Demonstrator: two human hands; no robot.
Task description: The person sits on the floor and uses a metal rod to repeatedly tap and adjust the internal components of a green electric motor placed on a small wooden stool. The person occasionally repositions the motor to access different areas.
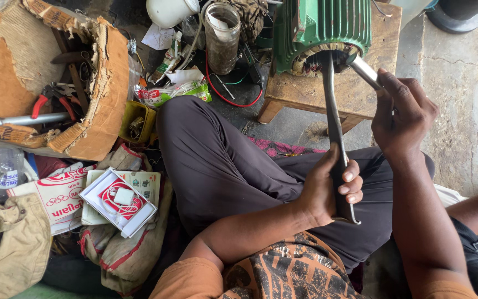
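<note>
Rough concrete floor (460, 111) runs under a cluttered work spot where a person sits cross-legged in dark trousers (222, 160). Straight ahead of the knees, a green ribbed motor housing (322, 27) lies on a low wooden desk (300, 91), its open end showing windings. The left hand (327, 185) is closed around the lower part of a long dark metal bar (333, 119), whose upper end reaches into the motor's open end. The right hand (402, 113), just right of the motor, grips the end of a silvery metal rod (363, 69) that also points into that opening. Left of the motor stand a grimy glass jar (222, 36) and a red wire (233, 99). Further left, a torn cardboard box (73, 83) holds red-handled pliers (53, 99).
</note>
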